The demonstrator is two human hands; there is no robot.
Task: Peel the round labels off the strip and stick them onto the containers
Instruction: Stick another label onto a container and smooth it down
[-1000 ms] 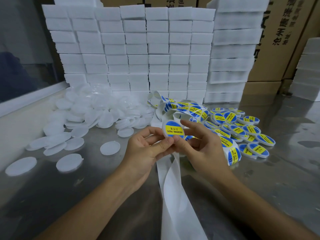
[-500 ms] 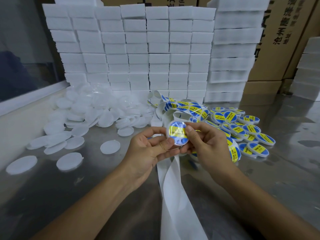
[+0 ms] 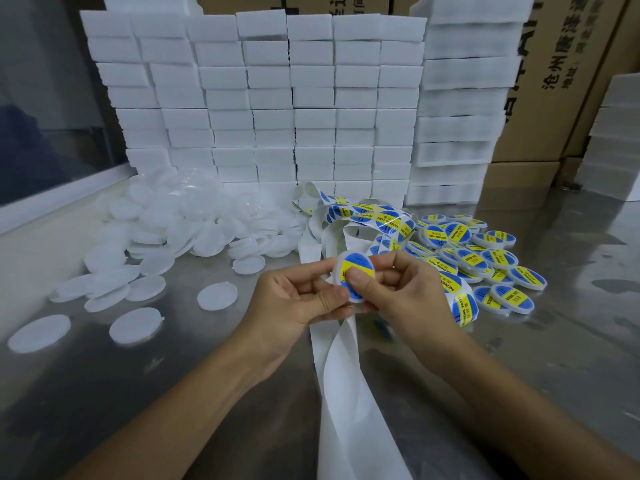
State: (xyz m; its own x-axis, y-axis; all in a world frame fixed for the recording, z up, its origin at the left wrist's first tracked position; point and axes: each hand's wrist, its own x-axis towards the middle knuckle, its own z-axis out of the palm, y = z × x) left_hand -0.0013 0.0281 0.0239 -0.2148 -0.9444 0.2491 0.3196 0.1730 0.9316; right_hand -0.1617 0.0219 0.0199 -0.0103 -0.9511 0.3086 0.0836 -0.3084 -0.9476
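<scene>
Both hands, left hand (image 3: 298, 299) and right hand (image 3: 401, 292), pinch one container (image 3: 356, 271): light, stiff, slick plastic, so hold its rim.

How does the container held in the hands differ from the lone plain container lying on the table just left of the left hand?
The held container carries a blue and yellow label; the lone container is bare, frosted white. The held one is up off the table, tilted toward the camera, in the grip of the left hand and right hand; the lone one lies flat on the steel table, untouched. Both are flat, round discs of similar size.
</scene>
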